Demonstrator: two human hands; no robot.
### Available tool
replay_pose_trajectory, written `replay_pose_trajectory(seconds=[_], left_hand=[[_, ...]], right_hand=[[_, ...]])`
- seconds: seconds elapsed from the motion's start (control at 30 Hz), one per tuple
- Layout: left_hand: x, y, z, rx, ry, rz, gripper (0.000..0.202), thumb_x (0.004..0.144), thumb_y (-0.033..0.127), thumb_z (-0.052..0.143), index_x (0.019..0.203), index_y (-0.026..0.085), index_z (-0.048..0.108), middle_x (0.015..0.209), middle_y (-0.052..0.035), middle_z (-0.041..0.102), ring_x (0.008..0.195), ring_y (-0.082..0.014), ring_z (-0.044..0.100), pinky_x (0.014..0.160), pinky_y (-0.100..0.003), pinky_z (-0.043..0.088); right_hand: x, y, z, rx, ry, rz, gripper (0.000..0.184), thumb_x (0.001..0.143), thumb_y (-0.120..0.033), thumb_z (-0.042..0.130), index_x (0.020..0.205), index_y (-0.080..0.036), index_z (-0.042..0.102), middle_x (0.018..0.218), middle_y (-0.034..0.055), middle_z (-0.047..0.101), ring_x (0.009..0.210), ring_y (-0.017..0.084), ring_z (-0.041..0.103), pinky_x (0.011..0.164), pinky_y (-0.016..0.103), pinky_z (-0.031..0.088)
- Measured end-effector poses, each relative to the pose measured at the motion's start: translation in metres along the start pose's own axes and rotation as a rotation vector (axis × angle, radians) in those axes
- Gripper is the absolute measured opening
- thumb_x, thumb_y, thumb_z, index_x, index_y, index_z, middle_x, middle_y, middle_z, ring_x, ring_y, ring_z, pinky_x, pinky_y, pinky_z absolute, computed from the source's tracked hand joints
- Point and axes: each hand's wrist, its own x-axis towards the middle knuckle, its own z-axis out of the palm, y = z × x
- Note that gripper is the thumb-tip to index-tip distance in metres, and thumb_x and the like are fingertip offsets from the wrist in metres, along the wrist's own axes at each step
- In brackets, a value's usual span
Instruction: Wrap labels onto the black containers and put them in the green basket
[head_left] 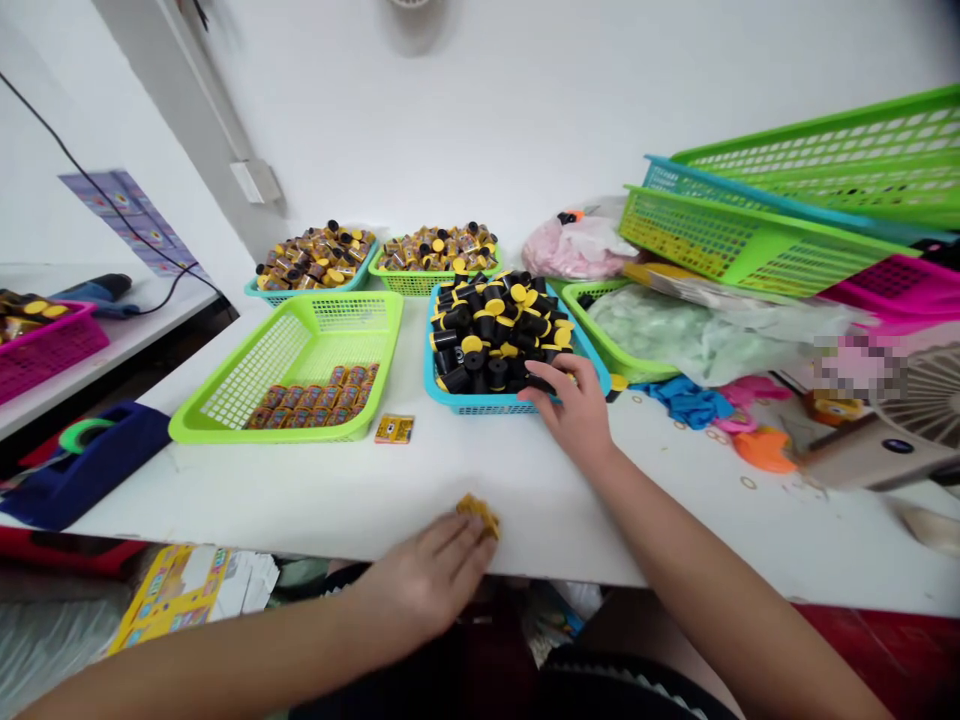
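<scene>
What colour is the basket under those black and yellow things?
The rectangular plastic mesh basket is bright turquoise blue; the head view shows it best.

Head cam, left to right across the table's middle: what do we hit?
Dark blue tape dispenser → lime-green basket → small yellow packet → blue basket of black-and-yellow containers → crumpled blue item → orange item

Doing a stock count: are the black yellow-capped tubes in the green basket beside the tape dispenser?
No, that green basket holds labelled containers; the black tubes sit in the blue basket.
</scene>
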Motion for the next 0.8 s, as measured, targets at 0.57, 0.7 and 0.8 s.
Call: replay_pose_trajectory(seconds=[0.57,0.7,0.8], left_hand=[[0.088,-0.092,-0.029,-0.705,0.013,-0.385,0.028,0.093,0.032,0.057,0.12,0.025,0.059,0.089,0.0013,0.076,0.077,-0.0141,0.07,0.074,-0.022,0.052],[0.097,-0.097,-0.015,-0.691,0.049,-0.467,0.028,0.098,0.034,0.047,0.124,0.022,0.049,0.074,0.0033,0.073,0.062,-0.0131,0.068,0.061,-0.021,0.049],[0.089,-0.097,0.006,-0.739,0.068,-0.443,0.036,0.099,0.036,0.045,0.131,0.02,0.038,0.079,-0.0005,0.074,0.065,-0.0156,0.069,0.059,-0.023,0.049]], right_hand=[[0.01,-0.02,-0.017,0.186,0.103,0.357,0.033,0.092,-0.041,0.052,0.119,-0.023,0.048,0.103,0.0083,0.05,0.099,0.022,0.054,0.09,0.044,0.05],[0.007,-0.024,-0.012,0.482,0.11,0.418,0.03,0.087,-0.049,0.059,0.103,-0.025,0.049,0.097,0.0051,0.054,0.09,0.02,0.059,0.077,0.035,0.053],[0.006,-0.027,-0.014,0.532,0.029,0.52,0.028,0.093,-0.05,0.046,0.101,-0.025,0.056,0.097,0.0067,0.057,0.086,0.02,0.06,0.073,0.037,0.052]])
